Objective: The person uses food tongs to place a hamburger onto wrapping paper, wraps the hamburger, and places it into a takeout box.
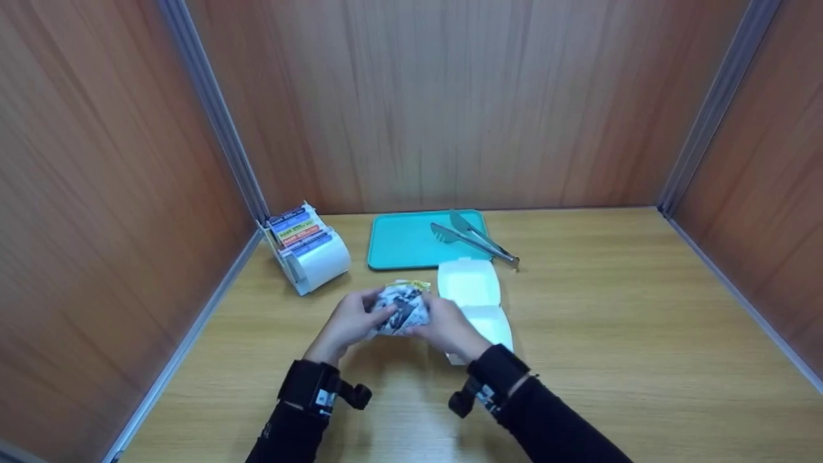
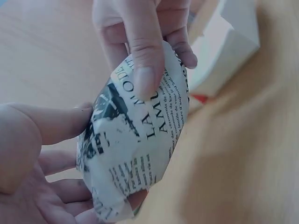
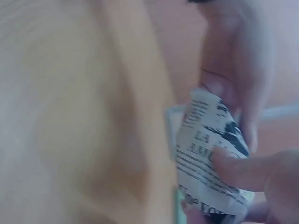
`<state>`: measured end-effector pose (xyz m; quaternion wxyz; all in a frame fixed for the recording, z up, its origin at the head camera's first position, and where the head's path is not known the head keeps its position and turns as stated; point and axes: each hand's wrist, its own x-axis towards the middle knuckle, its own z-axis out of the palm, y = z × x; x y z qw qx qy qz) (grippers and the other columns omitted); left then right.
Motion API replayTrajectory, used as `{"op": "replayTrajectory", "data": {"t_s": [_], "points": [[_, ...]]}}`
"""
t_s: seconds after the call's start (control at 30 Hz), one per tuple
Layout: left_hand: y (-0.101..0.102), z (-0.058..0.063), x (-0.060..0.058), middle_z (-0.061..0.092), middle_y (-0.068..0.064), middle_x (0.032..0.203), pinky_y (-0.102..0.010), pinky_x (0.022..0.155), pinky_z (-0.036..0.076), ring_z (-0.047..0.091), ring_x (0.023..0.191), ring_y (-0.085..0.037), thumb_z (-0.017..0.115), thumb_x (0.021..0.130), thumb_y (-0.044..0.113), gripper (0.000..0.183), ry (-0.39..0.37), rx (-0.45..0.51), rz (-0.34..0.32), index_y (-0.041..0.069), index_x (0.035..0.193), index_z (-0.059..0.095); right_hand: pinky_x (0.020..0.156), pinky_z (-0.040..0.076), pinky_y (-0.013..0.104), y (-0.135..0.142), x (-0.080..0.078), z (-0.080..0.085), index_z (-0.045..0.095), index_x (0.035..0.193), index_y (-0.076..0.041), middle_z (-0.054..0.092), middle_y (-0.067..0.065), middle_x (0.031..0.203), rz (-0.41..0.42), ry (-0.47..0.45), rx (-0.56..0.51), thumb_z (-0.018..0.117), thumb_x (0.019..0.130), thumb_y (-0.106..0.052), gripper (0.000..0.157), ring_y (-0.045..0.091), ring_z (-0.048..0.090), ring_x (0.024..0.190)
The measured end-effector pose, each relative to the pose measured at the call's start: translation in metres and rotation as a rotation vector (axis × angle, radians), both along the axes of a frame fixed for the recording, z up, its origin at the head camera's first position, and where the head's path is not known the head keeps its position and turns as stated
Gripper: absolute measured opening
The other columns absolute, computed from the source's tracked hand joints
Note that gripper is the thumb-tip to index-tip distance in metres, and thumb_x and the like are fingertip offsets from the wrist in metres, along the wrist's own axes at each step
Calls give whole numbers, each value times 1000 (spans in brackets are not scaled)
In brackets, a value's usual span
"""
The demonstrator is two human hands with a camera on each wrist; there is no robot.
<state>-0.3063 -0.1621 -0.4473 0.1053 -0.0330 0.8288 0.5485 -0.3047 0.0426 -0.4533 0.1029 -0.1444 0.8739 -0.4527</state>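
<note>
A packet of newspaper-print paper [image 1: 404,308] is held above the table between both hands. Yellow shows along its far edge in the head view; what is inside is mostly hidden. My left hand [image 1: 352,321] grips the packet's left side, thumb on the near face. The right hand [image 1: 450,326] pinches the other side, its thumb [image 2: 144,70] pressed on the printed paper in the left wrist view. Just right of the packet lies a white hinged takeaway box [image 1: 468,283], lid folded back, its near part partly hidden by the right hand.
A turquoise tray [image 1: 402,241] lies at the back, with metal tongs [image 1: 482,244] resting across its right side and over its edge. At the back left stands a white roll [image 1: 321,262] in a labelled holder [image 1: 298,230]. Wood panels [image 1: 469,103] enclose the table.
</note>
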Motion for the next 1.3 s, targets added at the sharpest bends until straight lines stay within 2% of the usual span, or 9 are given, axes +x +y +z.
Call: {"op": "replayTrajectory", "data": {"t_s": [0.17, 0.3, 0.57, 0.7, 0.8, 0.9, 1.03, 1.2, 1.3], "points": [[19, 8, 2, 53, -18, 159, -51, 124, 36, 46, 150, -34, 63, 108, 11, 51, 75, 74, -114, 7, 158, 51, 110, 52, 49, 39, -1, 13, 52, 153, 3, 64, 20, 143, 2, 53, 15, 85, 91, -11, 71, 34, 62, 130], [37, 8, 1, 49, -19, 162, -50, 125, 35, 44, 151, -34, 56, 109, 5, 51, 68, 114, -169, 6, 160, 47, 106, 54, 49, 65, -2, 16, 53, 152, 4, 62, 21, 143, 6, 30, 42, 83, 91, -4, 69, 34, 61, 129], [72, -10, 0, 43, -23, 164, -46, 124, 36, 39, 154, -36, 52, 106, -4, 56, 53, 147, -223, 5, 161, 44, 112, 50, 53, 100, -5, 10, 52, 152, 7, 63, 23, 142, -2, -33, 142, 81, 87, 7, 71, 39, 61, 130], [81, -24, 2, 43, -24, 164, -29, 97, 55, 50, 145, -36, 52, 104, -8, 58, 65, 159, -244, 2, 160, 43, 115, 47, 54, 105, -3, 6, 55, 148, 9, 64, 25, 141, -20, -40, 196, 83, 83, 7, 71, 41, 61, 130], [86, -32, 4, 43, -25, 163, -22, 75, 51, 55, 137, -36, 52, 103, -10, 59, 70, 157, -252, 1, 160, 43, 113, 48, 54, 106, 1, 4, 59, 145, 8, 66, 25, 139, -50, -53, 234, 85, 81, 7, 69, 40, 63, 128], [92, -33, 6, 47, -25, 161, -27, 88, 56, 52, 142, -35, 54, 103, -9, 56, 110, 78, -251, 0, 158, 47, 110, 51, 53, 107, 5, 2, 65, 140, 4, 68, 22, 136, -79, -78, 260, 88, 79, 5, 65, 38, 65, 125], [100, -29, 8, 56, -19, 155, -41, 112, 51, 53, 144, -33, 59, 105, -2, 48, 159, -121, -248, 2, 153, 55, 107, 53, 53, 111, 8, 0, 68, 135, 3, 70, 20, 133, -84, -99, 308, 92, 77, -1, 62, 36, 65, 122], [103, -30, 10, 60, -17, 151, -44, 104, 54, 61, 130, -30, 64, 107, 9, 42, 218, -326, -305, 3, 149, 60, 95, 57, 46, 116, 9, -3, 72, 127, 3, 73, 16, 125, -61, -52, 375, 95, 76, -7, 57, 30, 67, 111], [101, -31, 11, 61, -13, 149, -46, 112, 48, 54, 136, -30, 66, 107, 15, 41, 248, -386, -308, 6, 147, 63, 92, 58, 45, 118, 9, -1, 72, 127, 1, 71, 16, 127, -53, -52, 379, 95, 76, -10, 57, 30, 66, 110]]}}
